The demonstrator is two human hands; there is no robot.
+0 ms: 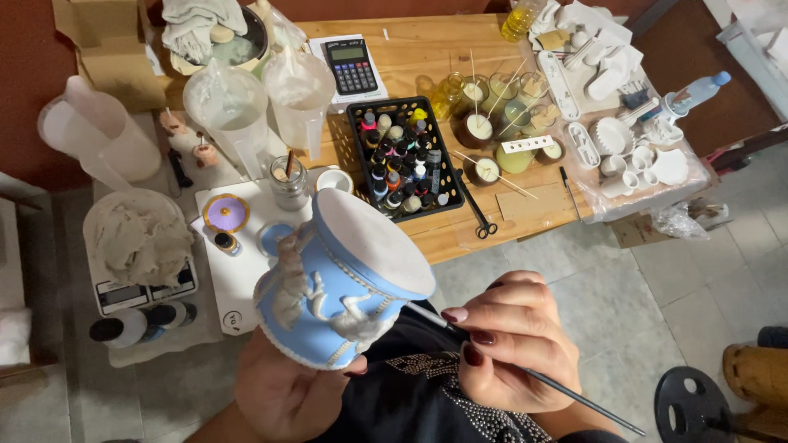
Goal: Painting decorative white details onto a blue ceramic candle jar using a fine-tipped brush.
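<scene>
Lower centre of frame: left hand (283, 394) cupped under the base of a ceramic vase (336, 287), fingers wrapped round its foot, holding it tilted w/ the mouth toward upper right. Vase was matte light blue w/ raised white relief figures and beaded trim; its flat rim and inside were unpainted off-white. Right hand (513, 344), just right of the vase, pinched a thin paintbrush (525, 373) btwn thumb and fingers, dark-red nails showing; brush tip touched the white relief low on the vase's right side, the slim dark handle running off toward lower right. Behind, across the upper half, a wooden table (427, 49) w/ a black plastic crate (402, 160) packed w/ small paint bottles at centre, a black calculator (351, 66) above it, black scissors (476, 209) just right of the crate. Upper right: small glass jars w/ wax and thin sticks (492, 111), plus white moulded plaster pieces (624, 148) on clear plastic. Upper left: translucent plastic jugs (234, 107); mid left, a bowl of lumpy grey-white paste (139, 242) on a digital scale. A glass jar (289, 182) w/ a brush stood near the vase's mouth. Tiled grey floor (591, 279) at right.
</scene>
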